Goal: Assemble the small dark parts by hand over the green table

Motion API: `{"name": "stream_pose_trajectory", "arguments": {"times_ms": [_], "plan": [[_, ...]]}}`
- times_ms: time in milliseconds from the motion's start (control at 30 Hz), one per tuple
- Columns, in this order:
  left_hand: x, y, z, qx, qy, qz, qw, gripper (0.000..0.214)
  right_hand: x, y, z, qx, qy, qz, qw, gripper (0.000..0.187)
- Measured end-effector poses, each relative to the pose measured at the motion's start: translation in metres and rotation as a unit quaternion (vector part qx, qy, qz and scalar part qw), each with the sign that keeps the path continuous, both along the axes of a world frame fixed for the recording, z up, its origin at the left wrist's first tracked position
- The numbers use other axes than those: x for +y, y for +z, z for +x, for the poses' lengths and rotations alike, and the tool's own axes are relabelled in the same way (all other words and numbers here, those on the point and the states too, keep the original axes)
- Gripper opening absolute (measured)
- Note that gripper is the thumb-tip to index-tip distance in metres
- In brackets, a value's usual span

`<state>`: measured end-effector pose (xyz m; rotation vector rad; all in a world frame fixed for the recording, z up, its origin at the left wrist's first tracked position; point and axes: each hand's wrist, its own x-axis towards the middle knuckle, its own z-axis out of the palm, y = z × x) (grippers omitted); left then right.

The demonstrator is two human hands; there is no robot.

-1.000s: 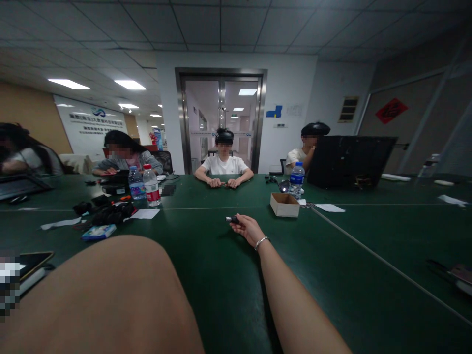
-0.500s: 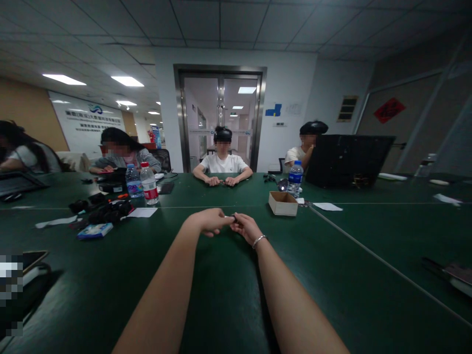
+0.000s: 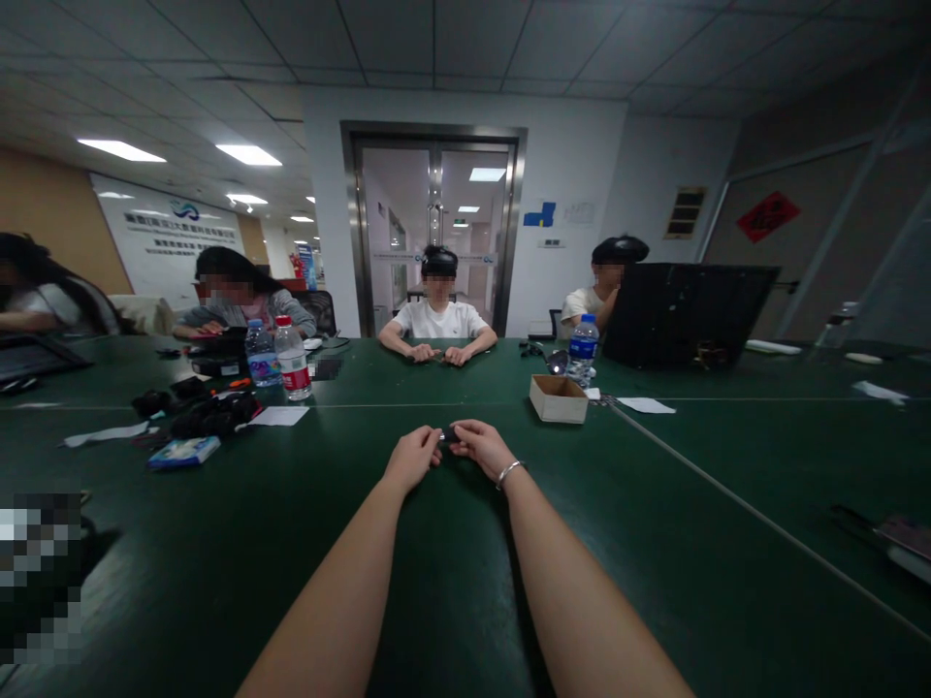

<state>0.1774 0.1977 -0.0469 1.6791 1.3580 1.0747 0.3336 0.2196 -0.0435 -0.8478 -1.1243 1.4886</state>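
Note:
Above the green table (image 3: 451,572), both hands meet over a small dark object (image 3: 449,435) with a shiny metal end; it is too small to name its kind. My right hand (image 3: 486,449), with a silver bracelet at the wrist, pinches the dark part. On the other side, my left hand (image 3: 411,460) is closed with its fingertips at the metal end. The fingers cover part of the object.
A small open cardboard box (image 3: 559,400) stands right of my hands, by a water bottle (image 3: 583,351). Leftward are two bottles (image 3: 292,361), black gear (image 3: 210,415) and a blue-white packet (image 3: 184,453). A person (image 3: 438,325) sits opposite; a black monitor (image 3: 688,315) stands right.
My left hand has turned from lying over the object to pinching from its left side, with the wrist lower. The dark object now shows more between the hands. The right hand has barely moved.

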Motion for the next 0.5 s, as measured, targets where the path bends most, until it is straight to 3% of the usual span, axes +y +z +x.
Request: {"name": "stream_pose_trajectory", "arguments": {"times_ms": [167,500], "plan": [[0.0024,-0.0005,-0.0016,-0.039,-0.004,0.004,0.999,0.026,-0.0016,0.0017,-0.0005,0.000,-0.012,-0.009,1.000,0.005],[0.0028,-0.0010,-0.0035,-0.064,-0.007,0.046,0.997,0.023,-0.0042,0.0059,-0.0018,0.010,-0.017,-0.018,1.000,0.004]]}}
